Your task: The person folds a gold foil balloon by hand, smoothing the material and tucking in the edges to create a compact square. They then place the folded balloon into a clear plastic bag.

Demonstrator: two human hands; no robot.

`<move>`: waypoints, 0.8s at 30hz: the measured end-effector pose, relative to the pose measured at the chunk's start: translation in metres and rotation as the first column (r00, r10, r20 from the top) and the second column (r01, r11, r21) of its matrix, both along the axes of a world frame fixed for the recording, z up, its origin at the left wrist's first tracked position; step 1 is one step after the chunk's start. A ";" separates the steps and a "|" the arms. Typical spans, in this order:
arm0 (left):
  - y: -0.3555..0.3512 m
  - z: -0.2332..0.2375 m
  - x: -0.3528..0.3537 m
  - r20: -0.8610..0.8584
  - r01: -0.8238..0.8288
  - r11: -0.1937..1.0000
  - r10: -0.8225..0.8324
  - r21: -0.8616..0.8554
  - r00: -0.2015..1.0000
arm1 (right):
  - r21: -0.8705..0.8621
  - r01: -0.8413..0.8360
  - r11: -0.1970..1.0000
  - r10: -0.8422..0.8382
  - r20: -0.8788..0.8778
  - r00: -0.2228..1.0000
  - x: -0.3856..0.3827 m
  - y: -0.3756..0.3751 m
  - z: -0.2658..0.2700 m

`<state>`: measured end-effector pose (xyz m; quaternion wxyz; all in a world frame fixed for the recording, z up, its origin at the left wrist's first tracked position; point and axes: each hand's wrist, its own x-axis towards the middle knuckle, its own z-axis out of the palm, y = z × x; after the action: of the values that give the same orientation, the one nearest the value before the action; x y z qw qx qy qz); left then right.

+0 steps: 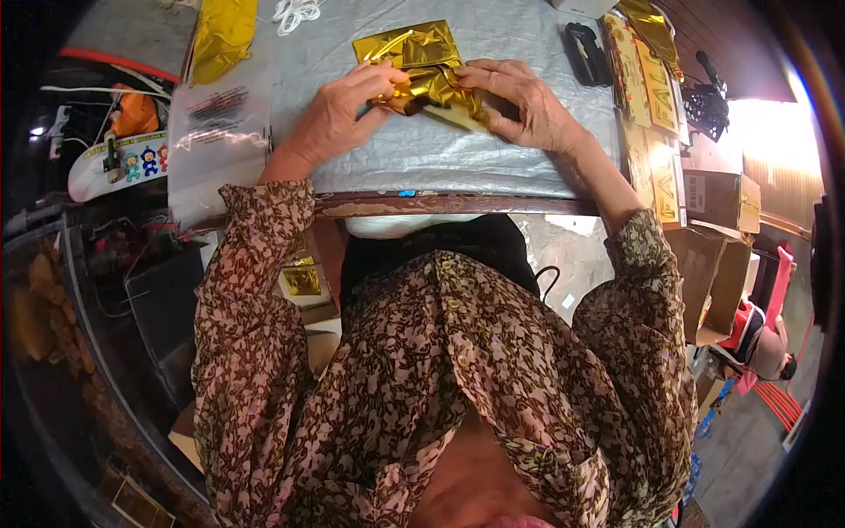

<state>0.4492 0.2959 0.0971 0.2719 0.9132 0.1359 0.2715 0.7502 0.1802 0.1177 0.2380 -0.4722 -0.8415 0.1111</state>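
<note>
A shiny piece of gold foil (427, 44), partly folded and crumpled, lies on the grey sheet covering the table (352, 172). My left hand (343, 106) grips its lower left edge, thumb and fingers closed on the foil. On the other side, my right hand (519, 97) pinches the crumpled near edge at the right. Between the two hands the foil is bunched, and its far part lies flatter. The fingertips are partly hidden in the folds.
White cord (297, 13) lies at the back left beside more gold foil (222, 40) and a clear plastic bag (216, 150). A black tool-like object (588, 55) and gold-lettered packages (656, 97) line the right side. Cardboard boxes (717, 273) stand lower right; another person (766, 339) is beyond.
</note>
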 end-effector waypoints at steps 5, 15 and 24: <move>0.001 0.002 0.000 0.028 0.006 0.996 -0.003 -0.090 1.000 | 0.025 0.005 1.000 -0.005 0.023 1.000 -0.003 0.000 0.000; -0.012 0.015 -0.003 0.075 -0.095 0.994 0.099 -0.060 0.992 | 0.045 0.070 0.997 -0.071 0.022 0.997 -0.012 -0.004 -0.010; -0.023 0.007 -0.025 0.073 -0.294 0.955 0.296 -0.043 0.952 | 0.003 0.094 0.996 -0.094 -0.018 0.995 -0.013 -0.006 -0.011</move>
<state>0.4244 0.2728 0.1041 0.2478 0.8667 0.2643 0.3428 0.7376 0.1746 0.1063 0.2514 -0.5097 -0.8164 0.1022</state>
